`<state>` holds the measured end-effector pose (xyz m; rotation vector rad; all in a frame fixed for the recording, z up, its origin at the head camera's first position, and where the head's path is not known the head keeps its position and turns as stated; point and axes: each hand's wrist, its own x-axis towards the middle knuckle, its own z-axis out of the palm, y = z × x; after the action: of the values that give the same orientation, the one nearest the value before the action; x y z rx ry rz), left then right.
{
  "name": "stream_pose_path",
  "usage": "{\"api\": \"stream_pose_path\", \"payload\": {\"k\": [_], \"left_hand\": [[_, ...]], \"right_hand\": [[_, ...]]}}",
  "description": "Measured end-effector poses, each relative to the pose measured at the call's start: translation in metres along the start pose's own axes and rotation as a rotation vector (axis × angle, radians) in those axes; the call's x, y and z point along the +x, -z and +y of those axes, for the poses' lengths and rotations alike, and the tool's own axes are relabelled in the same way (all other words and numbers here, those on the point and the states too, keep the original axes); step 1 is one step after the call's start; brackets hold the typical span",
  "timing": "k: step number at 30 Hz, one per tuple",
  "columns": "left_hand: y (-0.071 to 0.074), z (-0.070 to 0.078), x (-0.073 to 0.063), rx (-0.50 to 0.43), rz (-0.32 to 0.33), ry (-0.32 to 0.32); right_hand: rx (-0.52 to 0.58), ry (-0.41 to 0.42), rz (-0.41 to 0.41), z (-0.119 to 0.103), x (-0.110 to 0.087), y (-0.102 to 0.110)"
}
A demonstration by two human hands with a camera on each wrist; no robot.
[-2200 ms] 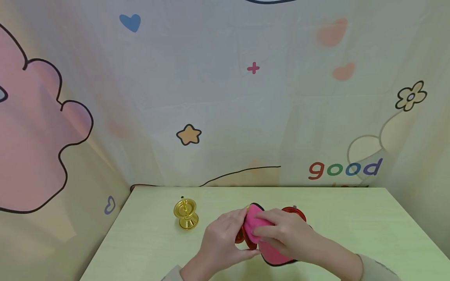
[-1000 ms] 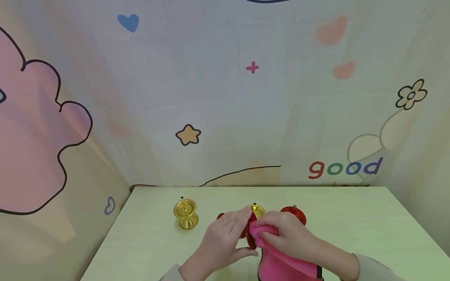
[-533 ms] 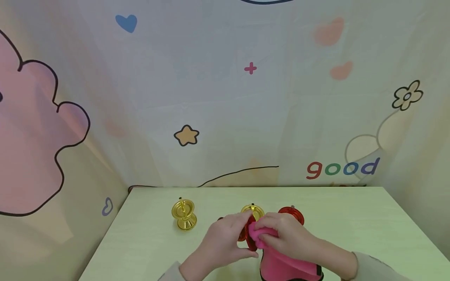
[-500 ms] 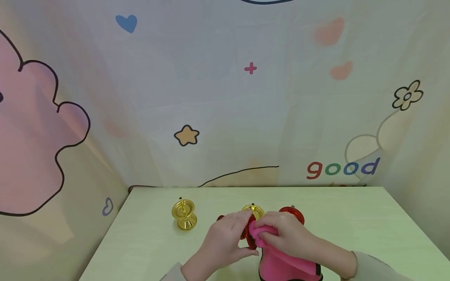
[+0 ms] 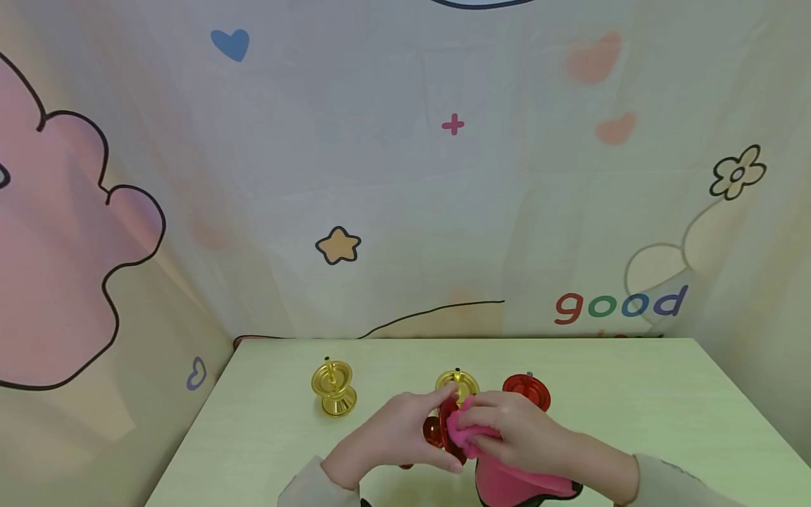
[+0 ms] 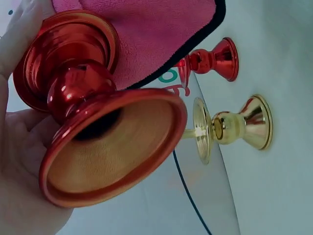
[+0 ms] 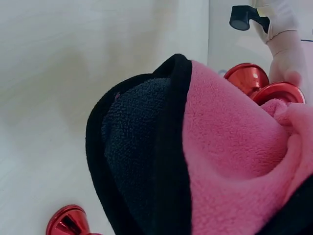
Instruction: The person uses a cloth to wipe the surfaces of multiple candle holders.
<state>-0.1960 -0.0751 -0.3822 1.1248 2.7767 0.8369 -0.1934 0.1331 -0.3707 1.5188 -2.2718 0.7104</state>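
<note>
My left hand (image 5: 402, 429) grips a shiny red candle holder (image 6: 80, 88) by its dish, tipped on its side above the table. In the left wrist view its hollow, flared base faces the camera, and a round knob joins base and dish. My right hand (image 5: 522, 429) pinches a bunched pink cloth (image 5: 516, 482) with black edging and presses it on the dish's inner face. The cloth's loose end hangs below the right hand; its dark underside shows in the right wrist view. The fingers hide part of the dish.
A gold candle holder (image 5: 334, 387) stands at the left of the pale table (image 5: 253, 436). Another gold candle holder (image 5: 457, 384) is just behind the hands, with a red candle holder (image 5: 527, 389) to its right. A printed curtain (image 5: 405, 176) hangs behind the table.
The left hand has turned the held candle holder, so its base has swung from upper left to lower left. The cloth has come down from the dish's top edge, uncovering the gold holder behind.
</note>
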Motion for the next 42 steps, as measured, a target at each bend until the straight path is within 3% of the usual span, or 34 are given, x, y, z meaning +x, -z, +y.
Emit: {"api": "stream_pose_path", "payload": {"k": [1,3,8,10,13,16,19,21,23,25,30,32,34,36,40,42], "left_hand": [[-0.001,0.0,0.0,-0.02,-0.001,0.013],[-0.006,0.001,-0.001,0.028,0.054,-0.008],[-0.026,0.005,-0.005,0.38,0.405,-0.19],[-0.03,0.005,-0.006,0.443,0.487,-0.227],[-0.028,0.004,-0.009,0.38,0.42,-0.192],[-0.018,0.002,-0.009,0.233,0.232,-0.104],[-0.007,-0.001,-0.008,0.053,0.031,-0.015],[-0.004,-0.002,-0.007,-0.039,-0.051,0.012],[-0.005,-0.002,-0.006,-0.079,-0.064,0.022],[-0.01,-0.001,-0.007,-0.039,-0.002,-0.004],[-0.028,0.001,-0.009,0.333,0.326,-0.144],[-0.031,0.001,-0.01,0.434,0.405,-0.173],[-0.03,0.0,-0.011,0.408,0.378,-0.163],[-0.024,0.0,-0.012,0.309,0.268,-0.108],[-0.008,-0.003,-0.01,0.006,0.014,0.018],[-0.003,-0.008,-0.008,-0.134,-0.084,0.038]], "right_hand": [[-0.001,0.01,0.002,0.0,0.0,-0.001],[0.019,-0.012,0.007,0.001,-0.001,-0.002],[0.15,-0.201,0.01,0.002,-0.003,-0.002],[0.198,-0.261,-0.002,0.002,-0.003,-0.001],[0.181,-0.258,-0.026,0.001,-0.004,0.0],[0.106,-0.153,-0.026,-0.001,-0.004,0.001],[0.017,0.01,0.004,-0.003,-0.002,0.0],[-0.022,0.089,0.025,-0.005,0.0,-0.001],[-0.052,0.126,0.042,-0.006,0.001,-0.003],[-0.049,0.08,0.039,-0.007,0.0,-0.004],[0.08,-0.161,0.012,-0.007,-0.002,-0.005],[0.118,-0.219,0.005,-0.006,-0.002,-0.005],[0.124,-0.227,0.0,-0.006,-0.003,-0.006],[0.108,-0.199,-0.008,-0.006,-0.003,-0.005],[0.042,-0.046,0.01,-0.004,-0.003,-0.005],[-0.003,0.041,0.029,-0.003,-0.002,-0.006]]}}
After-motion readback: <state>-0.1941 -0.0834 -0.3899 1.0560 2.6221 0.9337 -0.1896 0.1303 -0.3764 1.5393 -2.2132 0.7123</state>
